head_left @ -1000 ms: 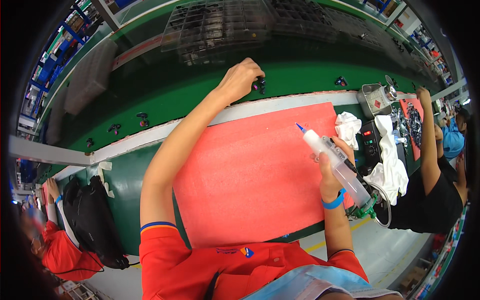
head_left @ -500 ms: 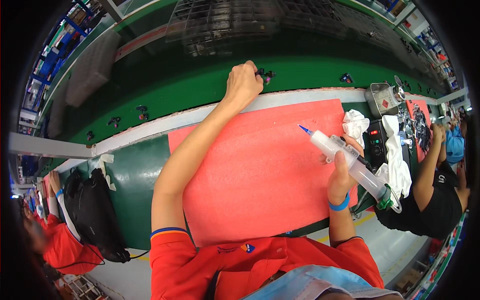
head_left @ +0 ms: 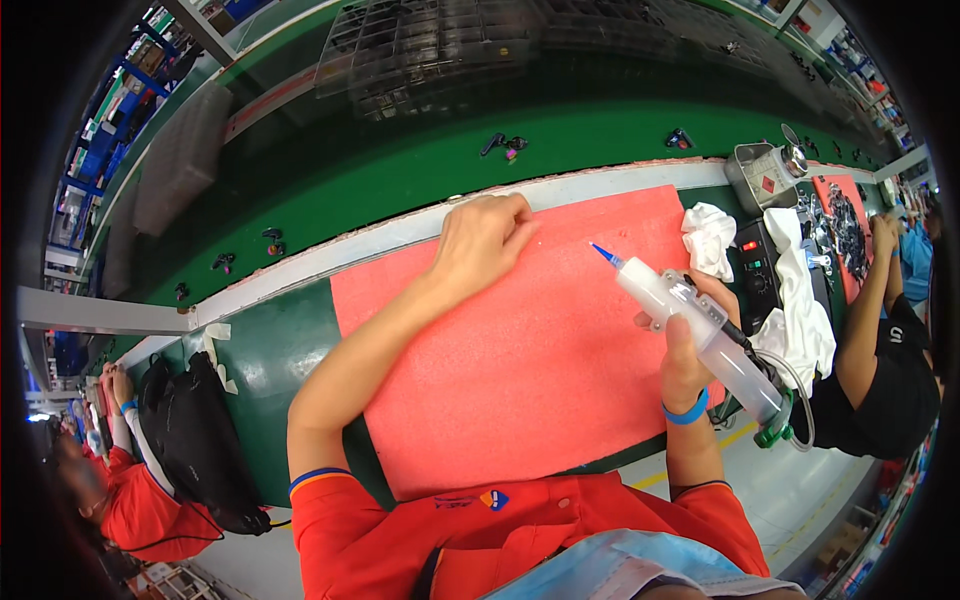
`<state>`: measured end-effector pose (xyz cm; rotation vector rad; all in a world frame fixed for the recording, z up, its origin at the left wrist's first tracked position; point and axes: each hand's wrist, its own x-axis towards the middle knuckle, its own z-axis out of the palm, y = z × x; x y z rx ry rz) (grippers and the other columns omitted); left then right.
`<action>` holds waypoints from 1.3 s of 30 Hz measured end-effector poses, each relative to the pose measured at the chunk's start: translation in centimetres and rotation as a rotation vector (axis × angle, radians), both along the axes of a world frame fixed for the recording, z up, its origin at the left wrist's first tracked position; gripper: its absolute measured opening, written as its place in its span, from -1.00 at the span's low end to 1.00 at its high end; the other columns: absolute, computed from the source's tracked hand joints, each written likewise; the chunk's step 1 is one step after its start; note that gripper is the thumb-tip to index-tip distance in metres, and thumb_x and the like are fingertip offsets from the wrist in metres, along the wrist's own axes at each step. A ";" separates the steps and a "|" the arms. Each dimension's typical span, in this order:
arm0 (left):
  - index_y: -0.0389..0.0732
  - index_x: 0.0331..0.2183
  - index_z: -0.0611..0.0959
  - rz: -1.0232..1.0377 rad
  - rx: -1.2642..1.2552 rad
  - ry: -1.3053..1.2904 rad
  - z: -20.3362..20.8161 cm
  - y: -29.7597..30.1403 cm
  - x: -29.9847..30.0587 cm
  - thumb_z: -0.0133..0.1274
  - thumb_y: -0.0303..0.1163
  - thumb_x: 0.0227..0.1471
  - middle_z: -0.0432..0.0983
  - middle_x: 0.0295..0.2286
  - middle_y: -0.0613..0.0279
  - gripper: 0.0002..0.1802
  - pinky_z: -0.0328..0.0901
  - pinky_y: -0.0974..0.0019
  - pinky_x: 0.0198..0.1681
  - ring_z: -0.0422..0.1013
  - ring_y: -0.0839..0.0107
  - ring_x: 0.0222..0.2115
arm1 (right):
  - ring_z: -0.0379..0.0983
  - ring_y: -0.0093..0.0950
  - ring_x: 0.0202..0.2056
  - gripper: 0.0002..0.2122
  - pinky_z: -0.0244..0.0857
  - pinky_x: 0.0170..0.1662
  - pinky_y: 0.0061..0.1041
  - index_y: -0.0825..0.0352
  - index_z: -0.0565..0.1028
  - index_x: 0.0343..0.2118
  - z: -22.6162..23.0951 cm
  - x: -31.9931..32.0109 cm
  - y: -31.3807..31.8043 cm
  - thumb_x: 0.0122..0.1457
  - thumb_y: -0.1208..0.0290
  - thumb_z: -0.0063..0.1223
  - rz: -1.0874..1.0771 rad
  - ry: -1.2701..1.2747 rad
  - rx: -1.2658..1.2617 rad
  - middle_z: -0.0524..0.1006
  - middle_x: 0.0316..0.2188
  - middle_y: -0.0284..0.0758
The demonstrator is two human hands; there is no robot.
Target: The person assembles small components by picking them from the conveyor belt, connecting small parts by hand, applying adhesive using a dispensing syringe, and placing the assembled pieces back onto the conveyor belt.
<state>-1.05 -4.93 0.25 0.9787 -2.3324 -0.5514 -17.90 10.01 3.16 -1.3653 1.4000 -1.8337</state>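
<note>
A factory workshop, its green tabletop (head_left: 270,350) bending across the frame, a pink mat (head_left: 500,380) laid at centre; at right of centre, the right hand (head_left: 685,360) wraps a translucent syringe (head_left: 690,318), its blue tip (head_left: 604,255) pointing to the upper left over the mat — a pale hose (head_left: 800,382) curves by its green end cap (head_left: 773,434); the left hand (head_left: 485,240) is over the mat's upper edge, fingers curled, thumb close to them, though whether it pinches anything cannot be told; a few small dark parts (head_left: 516,145) lie at upper centre, apart from both hands; a crumpled white cloth (head_left: 708,240) sits just beside the mat, near a black control box (head_left: 757,262); good handling here would likely mean a firm, steady grip on the syringe, tip clear of mat and cloth — and slack in the hose.
</note>
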 end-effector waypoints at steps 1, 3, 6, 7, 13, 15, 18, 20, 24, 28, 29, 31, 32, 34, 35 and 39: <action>-0.28 -0.62 0.45 0.003 0.000 -0.002 0.0 0.0 0.1 0.03 -0.44 -0.25 0.36 -0.73 0.11 -0.88 0.23 0.26 -0.54 0.35 0.20 -0.63 | 0.38 -0.39 -0.61 -0.60 0.29 -0.54 -0.55 0.42 0.20 -0.19 0.1 0.1 0.0 -0.08 0.34 -0.03 0.003 -0.002 0.000 0.38 -0.36 -0.08; -0.28 -0.62 0.47 0.015 0.004 0.016 -0.1 0.0 0.1 0.02 -0.44 -0.22 0.30 -0.76 0.18 -0.88 0.18 0.36 -0.58 0.27 0.34 -0.70 | 0.38 -0.39 -0.60 -0.60 0.29 -0.54 -0.55 0.42 0.20 -0.19 0.2 0.1 0.1 -0.08 0.34 -0.03 0.008 -0.007 -0.004 0.38 -0.36 -0.08; -0.29 -0.60 0.48 0.096 0.003 0.102 -0.1 -0.8 0.2 0.02 -0.44 -0.21 0.30 -0.74 0.21 -0.89 0.17 0.39 -0.59 0.24 0.40 -0.71 | 0.38 -0.38 -0.60 -0.59 0.29 -0.54 -0.55 0.42 0.19 -0.19 0.2 0.0 0.1 -0.09 0.34 -0.02 0.012 -0.002 0.006 0.38 -0.36 -0.08; -0.29 -0.58 0.49 0.171 0.000 0.180 0.0 -1.5 0.3 0.01 -0.44 -0.21 0.32 -0.70 0.20 -0.89 0.18 0.38 -0.57 0.26 0.38 -0.69 | 0.38 -0.38 -0.60 -0.59 0.29 -0.53 -0.55 0.42 0.19 -0.19 0.2 0.0 0.1 -0.09 0.34 -0.02 0.013 0.007 0.017 0.38 -0.36 -0.08; -0.30 -0.50 0.51 0.377 -0.189 0.068 -1.2 -6.7 1.0 0.03 -0.44 -0.22 0.38 -0.52 0.16 -0.86 0.22 0.33 -0.48 0.33 0.34 -0.59 | 0.38 -0.39 -0.59 -0.60 0.29 -0.53 -0.54 0.42 0.19 -0.19 0.0 0.2 0.1 -0.09 0.36 -0.03 0.048 0.014 0.030 0.37 -0.36 -0.09; -0.29 -0.48 0.51 0.386 -0.294 -0.054 -1.7 -7.4 0.9 0.03 -0.45 -0.23 0.39 -0.49 0.16 -0.84 0.22 0.32 -0.46 0.34 0.32 -0.55 | 0.38 -0.39 -0.59 -0.60 0.28 -0.53 -0.54 0.42 0.19 -0.19 0.2 0.4 0.1 -0.09 0.37 -0.03 0.056 -0.008 0.055 0.37 -0.36 -0.09; -0.30 -0.49 0.50 0.377 -0.244 -0.024 -1.9 -7.4 0.5 0.03 -0.48 -0.23 0.38 -0.50 0.15 -0.86 0.24 0.30 -0.42 0.34 0.28 -0.51 | 0.38 -0.39 -0.58 -0.61 0.28 -0.52 -0.53 0.42 0.19 -0.19 0.1 0.5 0.0 -0.09 0.38 -0.04 0.045 -0.016 0.076 0.37 -0.36 -0.09; -0.30 -0.50 0.49 0.371 -0.217 -0.014 -1.8 -7.4 0.3 0.03 -0.50 -0.24 0.38 -0.51 0.15 -0.87 0.25 0.29 -0.41 0.34 0.26 -0.48 | 0.38 -0.39 -0.58 -0.61 0.28 -0.52 -0.53 0.43 0.19 -0.19 0.1 0.4 -0.2 -0.08 0.39 -0.05 0.049 -0.008 0.067 0.37 -0.36 -0.09; -0.30 -0.50 0.48 0.236 -0.089 0.299 -0.4 -6.2 -0.6 0.02 -0.53 -0.22 0.39 -0.57 0.16 -0.89 0.26 0.36 -0.47 0.36 0.30 -0.54 | 0.38 -0.39 -0.57 -0.62 0.28 -0.51 -0.52 0.42 0.19 -0.19 0.1 0.1 -0.1 -0.08 0.40 -0.06 0.031 -0.018 0.095 0.37 -0.36 -0.09; -0.30 -0.53 0.46 0.184 -0.046 0.492 0.9 -4.2 -1.5 0.02 -0.57 -0.23 0.40 -0.62 0.17 -0.92 0.25 0.42 -0.55 0.36 0.34 -0.60 | 0.38 -0.39 -0.57 -0.62 0.28 -0.50 -0.52 0.42 0.19 -0.19 0.2 0.1 -0.2 -0.09 0.40 -0.06 0.027 -0.018 0.105 0.37 -0.36 -0.09; -0.30 -0.51 0.47 0.167 -0.116 0.483 0.9 -4.1 -1.5 0.02 -0.57 -0.23 0.42 -0.61 0.19 -0.91 0.24 0.46 -0.55 0.36 0.39 -0.61 | 0.38 -0.39 -0.57 -0.62 0.28 -0.50 -0.52 0.42 0.19 -0.19 0.2 0.1 -0.2 -0.09 0.40 -0.06 0.025 -0.018 0.106 0.37 -0.36 -0.09; -0.29 -0.48 0.50 0.134 -0.253 0.466 0.9 -3.8 -1.6 0.03 -0.57 -0.22 0.45 -0.58 0.23 -0.89 0.22 0.54 -0.55 0.37 0.51 -0.61 | 0.38 -0.38 -0.56 -0.61 0.28 -0.50 -0.52 0.43 0.19 -0.19 0.2 0.0 -0.1 -0.09 0.39 -0.05 0.017 -0.024 0.116 0.37 -0.37 -0.09; -0.29 -0.48 0.50 0.134 -0.252 0.467 0.9 -3.7 -1.5 0.03 -0.57 -0.22 0.45 -0.58 0.23 -0.89 0.22 0.54 -0.55 0.37 0.51 -0.61 | 0.38 -0.38 -0.56 -0.61 0.28 -0.50 -0.52 0.43 0.19 -0.19 0.2 0.0 -0.1 -0.09 0.39 -0.05 0.013 -0.026 0.122 0.37 -0.37 -0.09; -0.30 -0.49 0.50 0.131 -0.258 0.468 1.1 -3.4 -1.5 0.04 -0.58 -0.23 0.45 -0.57 0.23 -0.89 0.22 0.53 -0.55 0.37 0.51 -0.62 | 0.38 -0.38 -0.56 -0.61 0.28 -0.50 -0.52 0.43 0.19 -0.19 0.1 0.1 -0.3 -0.09 0.38 -0.04 0.010 -0.032 0.126 0.37 -0.37 -0.09; -0.30 -0.49 0.50 0.129 -0.261 0.468 1.1 -3.4 -1.5 0.04 -0.59 -0.23 0.45 -0.57 0.23 -0.88 0.22 0.53 -0.55 0.36 0.51 -0.62 | 0.38 -0.38 -0.56 -0.61 0.28 -0.50 -0.52 0.43 0.20 -0.19 0.1 0.1 -0.4 -0.09 0.38 -0.04 0.008 -0.039 0.128 0.37 -0.37 -0.09; -0.31 -0.50 0.50 0.136 -0.296 0.468 1.2 -3.3 -1.4 0.04 -0.58 -0.24 0.45 -0.57 0.22 -0.89 0.23 0.53 -0.54 0.37 0.51 -0.62 | 0.38 -0.38 -0.56 -0.60 0.28 -0.50 -0.52 0.44 0.20 -0.19 0.0 0.1 -0.5 -0.09 0.36 -0.03 0.009 -0.051 0.128 0.38 -0.38 -0.08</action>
